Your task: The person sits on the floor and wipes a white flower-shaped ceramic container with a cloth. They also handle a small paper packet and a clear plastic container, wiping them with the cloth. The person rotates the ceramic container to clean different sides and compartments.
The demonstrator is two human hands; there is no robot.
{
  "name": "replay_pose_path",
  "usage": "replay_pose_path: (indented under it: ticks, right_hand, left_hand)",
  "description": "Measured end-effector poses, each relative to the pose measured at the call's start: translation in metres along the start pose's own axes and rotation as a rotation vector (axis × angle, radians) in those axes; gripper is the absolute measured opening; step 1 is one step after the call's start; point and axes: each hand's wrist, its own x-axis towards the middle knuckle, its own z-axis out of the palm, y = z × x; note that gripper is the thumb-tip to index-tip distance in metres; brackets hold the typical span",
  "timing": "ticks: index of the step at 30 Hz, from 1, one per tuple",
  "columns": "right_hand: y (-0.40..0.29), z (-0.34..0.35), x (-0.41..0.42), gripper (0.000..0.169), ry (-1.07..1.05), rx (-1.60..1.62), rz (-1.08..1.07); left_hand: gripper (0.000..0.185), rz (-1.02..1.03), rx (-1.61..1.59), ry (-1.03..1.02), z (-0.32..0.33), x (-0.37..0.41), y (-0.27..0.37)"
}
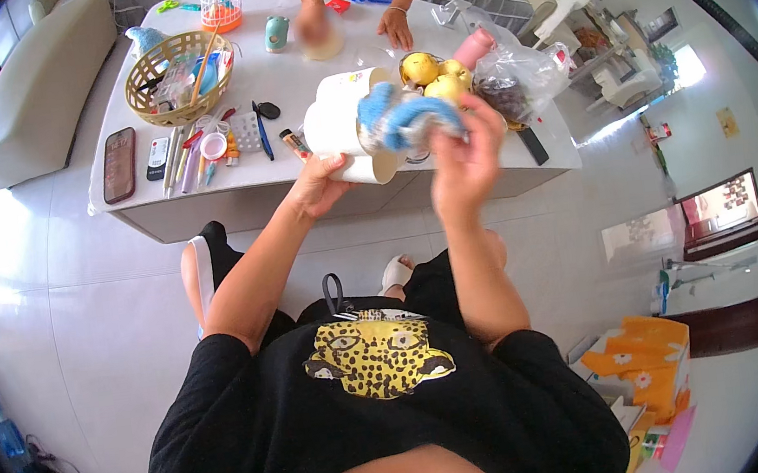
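Observation:
My left hand (pixel 321 188) grips the near side of a white container (pixel 335 129) that looks made of several joined tubes. It is tilted over the table's front edge, its open ends towards the right. My right hand (pixel 468 153), a little blurred, has its fingertips on a soft blue, white and grey striped textile (pixel 418 120). One end of this textile is at the container's opening; whether it reaches inside is hidden. Yellow pears (pixel 446 85) lie just beyond my right hand.
Across the white table (pixel 261 61) are another person's hands (pixel 395 28). A wicker basket (pixel 140 109), a toy birdcage (pixel 221 9), a phone (pixel 119 165), a remote control (pixel 157 158) and pens (pixel 181 161) occupy the left. Right stand a pink bottle (pixel 474 48) and a plastic bag (pixel 522 73).

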Motion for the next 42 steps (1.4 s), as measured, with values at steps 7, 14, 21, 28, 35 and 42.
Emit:
replay_pose_path:
  ticks: [7,14,21,28,35,42]
  right_hand:
    - [-0.005,0.012,-0.005,0.037,-0.259,-0.571,-0.369]
    - [0.008,0.003,0.01,0.029,-0.69,-0.281,0.239]
    - [0.002,0.019,0.02,0.018,-0.879,-0.444,0.145]
    - [0.002,-0.011,0.027,0.018,-0.974,-0.369,-0.124]
    - [-0.002,-0.008,0.01,0.029,-1.043,-0.392,-0.411]
    - [-0.039,-0.014,0.013,0.044,-0.81,-0.092,-0.255]
  left_hand:
    - [0.065,0.048,0.026,0.083,-0.005,-0.001,0.0]
    - [0.059,0.04,0.055,0.022,-0.005,-0.009,-0.014]
    - [0.059,-0.021,0.211,-0.03,-0.003,-0.006,-0.017]
    - [0.103,-0.241,-0.174,-0.383,-0.015,-0.008,0.026]
    - [0.094,-0.313,-0.305,-0.201,0.005,-0.009,0.001]
    - [0.092,-0.099,-0.302,-0.253,-0.001,-0.008,0.004]
